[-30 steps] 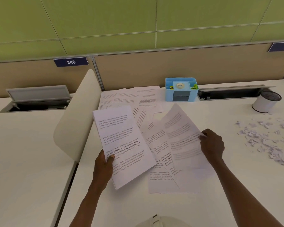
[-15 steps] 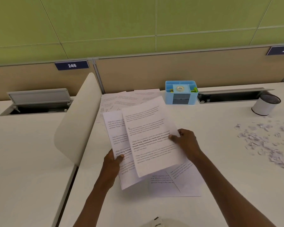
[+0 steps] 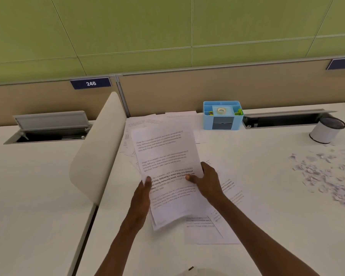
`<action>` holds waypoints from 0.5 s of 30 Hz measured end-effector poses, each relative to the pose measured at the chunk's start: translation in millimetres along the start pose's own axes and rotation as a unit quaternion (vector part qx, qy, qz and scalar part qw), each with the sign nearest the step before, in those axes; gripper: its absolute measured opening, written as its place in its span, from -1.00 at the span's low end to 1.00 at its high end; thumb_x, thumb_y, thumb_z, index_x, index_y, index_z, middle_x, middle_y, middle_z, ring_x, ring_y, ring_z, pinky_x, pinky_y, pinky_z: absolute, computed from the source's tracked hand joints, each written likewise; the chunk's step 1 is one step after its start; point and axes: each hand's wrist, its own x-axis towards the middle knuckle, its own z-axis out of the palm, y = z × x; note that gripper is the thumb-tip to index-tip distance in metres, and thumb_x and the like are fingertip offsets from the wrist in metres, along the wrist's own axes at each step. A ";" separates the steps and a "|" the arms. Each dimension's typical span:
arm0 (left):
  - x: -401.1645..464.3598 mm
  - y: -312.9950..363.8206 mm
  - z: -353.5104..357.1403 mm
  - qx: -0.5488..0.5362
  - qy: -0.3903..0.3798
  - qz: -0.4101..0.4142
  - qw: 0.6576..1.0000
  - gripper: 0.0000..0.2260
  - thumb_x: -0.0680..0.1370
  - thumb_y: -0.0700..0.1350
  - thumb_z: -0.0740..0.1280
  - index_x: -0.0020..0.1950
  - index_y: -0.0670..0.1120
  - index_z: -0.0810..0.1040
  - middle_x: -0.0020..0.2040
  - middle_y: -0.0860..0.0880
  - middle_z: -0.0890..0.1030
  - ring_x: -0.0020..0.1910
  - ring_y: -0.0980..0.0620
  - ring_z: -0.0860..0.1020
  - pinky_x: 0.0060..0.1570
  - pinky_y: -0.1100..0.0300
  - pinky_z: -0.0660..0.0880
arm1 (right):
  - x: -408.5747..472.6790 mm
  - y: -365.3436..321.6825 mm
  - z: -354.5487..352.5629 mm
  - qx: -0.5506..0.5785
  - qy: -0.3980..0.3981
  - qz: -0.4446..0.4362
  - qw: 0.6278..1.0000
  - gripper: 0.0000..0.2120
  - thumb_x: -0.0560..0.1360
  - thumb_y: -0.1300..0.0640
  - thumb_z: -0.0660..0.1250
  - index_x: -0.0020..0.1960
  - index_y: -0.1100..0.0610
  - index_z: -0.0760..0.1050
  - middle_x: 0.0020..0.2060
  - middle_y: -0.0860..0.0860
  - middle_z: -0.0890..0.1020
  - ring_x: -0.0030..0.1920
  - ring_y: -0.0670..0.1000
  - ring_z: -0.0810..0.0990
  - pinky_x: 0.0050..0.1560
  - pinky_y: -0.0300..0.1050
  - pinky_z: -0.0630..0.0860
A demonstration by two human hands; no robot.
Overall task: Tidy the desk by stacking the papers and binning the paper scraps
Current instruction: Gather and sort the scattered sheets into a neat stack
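Note:
I hold a small stack of printed sheets (image 3: 165,156) above the white desk (image 3: 267,176), tilted slightly left. My left hand (image 3: 142,193) grips its left edge with the thumb on top. My right hand (image 3: 206,181) grips its right edge, thumb on the text. More printed papers (image 3: 227,214) lie flat on the desk under and to the right of the stack. Others (image 3: 147,122) are spread behind it near the partition. A scatter of torn paper scraps (image 3: 325,174) covers the desk at the right. A white cylindrical bin (image 3: 325,130) stands behind the scraps.
A blue desk organiser (image 3: 223,115) with a tape roll sits at the back by the partition. A curved white divider panel (image 3: 100,148) separates this desk from the left desk. Open cable trays (image 3: 48,128) are set into both desks at the back.
My right hand lifted a sheet off the desk and brought it left onto the sheet in my left hand. Both hands now hold the sheets together as one stack.

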 end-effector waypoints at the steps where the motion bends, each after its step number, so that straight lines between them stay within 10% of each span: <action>1: 0.8 2.0 1.9 0.016 0.007 0.033 0.999 -0.69 0.64 0.12 0.17 0.34 0.10 0.49 0.13 0.12 0.68 0.13 0.08 0.64 -0.06 0.24 0.61 | 0.3 -1.8 2.2 -0.001 0.018 -0.017 1.000 -0.71 0.39 0.13 0.50 0.05 0.10 0.50 -0.10 -0.13 0.64 -0.13 -0.12 0.64 -0.19 -0.24 0.59; 6: 3.7 11.3 6.3 0.050 0.059 0.123 0.989 -0.71 0.66 -0.05 0.21 0.38 0.01 0.46 0.15 0.13 0.65 0.14 0.18 0.61 0.01 0.27 0.58 | 3.0 -15.5 4.4 0.019 0.051 -0.079 0.995 -0.68 0.46 0.15 0.44 0.12 -0.06 0.41 -0.10 -0.31 0.56 -0.17 -0.35 0.57 -0.32 -0.51 0.47; 15: -3.9 -13.6 11.2 0.111 0.125 0.113 0.979 -0.53 0.54 -0.06 0.39 0.42 -0.09 0.39 0.21 -0.04 0.58 0.18 0.03 0.56 -0.05 0.33 0.56 | -14.9 24.3 16.3 0.069 -0.025 -0.039 0.997 -0.59 0.48 0.22 0.41 0.30 0.10 0.44 0.12 0.00 0.63 0.09 0.00 0.62 0.02 -0.10 0.63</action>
